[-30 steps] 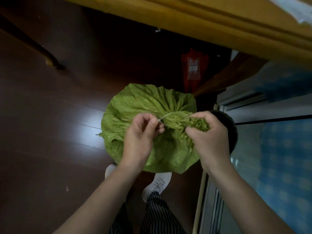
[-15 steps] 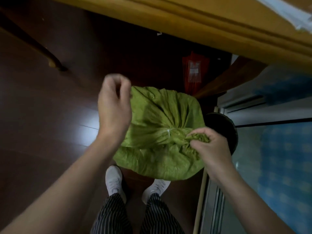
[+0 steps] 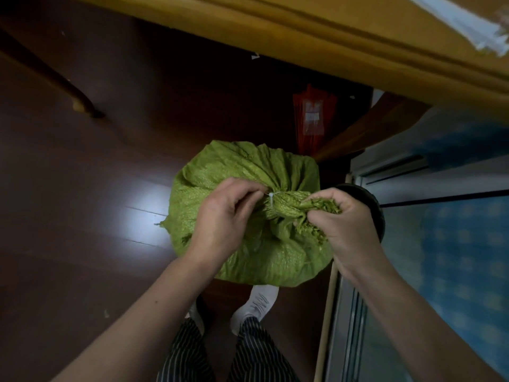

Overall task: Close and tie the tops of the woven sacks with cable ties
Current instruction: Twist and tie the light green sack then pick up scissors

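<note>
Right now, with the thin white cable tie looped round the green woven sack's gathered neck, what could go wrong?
1. The left hand pinches only the fine tail of the thin white cable tie; it could slip out before the loop is snug.
2. The right hand grips the frayed top of the green woven sack just beyond the loop; if that bunch loosens, folds may escape the tie.

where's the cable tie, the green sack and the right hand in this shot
cable tie (image 3: 271, 196): head view, white lock head at the gathered neck.
green sack (image 3: 248, 166): head view, bare upper fabric.
right hand (image 3: 349, 223): head view, back of the hand.
</note>
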